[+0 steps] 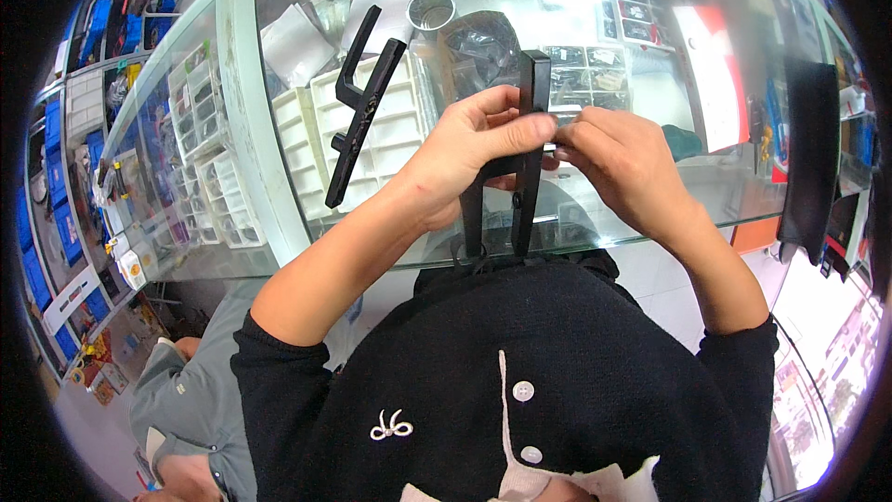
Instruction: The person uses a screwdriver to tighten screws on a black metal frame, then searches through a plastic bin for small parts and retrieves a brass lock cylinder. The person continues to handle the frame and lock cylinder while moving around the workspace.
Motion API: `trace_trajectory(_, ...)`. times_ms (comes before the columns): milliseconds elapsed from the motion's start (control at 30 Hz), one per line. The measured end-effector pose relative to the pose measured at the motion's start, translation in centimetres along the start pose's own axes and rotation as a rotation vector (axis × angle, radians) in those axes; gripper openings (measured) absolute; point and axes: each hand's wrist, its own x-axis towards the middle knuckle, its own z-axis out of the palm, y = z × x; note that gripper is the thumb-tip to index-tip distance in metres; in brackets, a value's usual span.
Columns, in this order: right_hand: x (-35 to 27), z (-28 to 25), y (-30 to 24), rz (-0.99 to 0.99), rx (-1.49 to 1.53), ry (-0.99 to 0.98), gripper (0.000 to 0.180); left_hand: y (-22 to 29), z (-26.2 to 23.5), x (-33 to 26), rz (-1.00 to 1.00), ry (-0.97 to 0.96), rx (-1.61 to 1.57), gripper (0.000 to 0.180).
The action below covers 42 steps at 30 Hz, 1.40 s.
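Gripping a black frame part (pixel 531 121), left hand (pixel 469 144) and right hand (pixel 623 163) fingers pinch closed around it.

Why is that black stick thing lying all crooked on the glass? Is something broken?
Nothing looks broken. The loose black bracket lies slanted across the glass counter, above white sorting trays inside the case. Both hands, left hand and right hand, hold a similar black frame piece upright. Nothing has spilled.
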Motion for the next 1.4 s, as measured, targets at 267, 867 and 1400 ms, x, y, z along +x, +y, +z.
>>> trace_trajectory(267, -0.3, 0.1, -0.5, 0.075, 0.117, 0.04, 0.022, -0.4, 0.3, 0.3, 0.188, 0.053, 0.242, 0.03)
trace_trajectory(867, -0.6, 0.6, -0.3, -0.056, -0.209, 0.038, 0.016, -0.9, 0.0, 0.9, -0.006, 0.063, 0.12, 0.031)
trace_trajectory(1400, -0.7, 1.2, -0.3, -0.025, -0.131, 0.0, 0.02, -1.6, -0.5, 1.2, -0.095, 0.088, 0.077, 0.026)
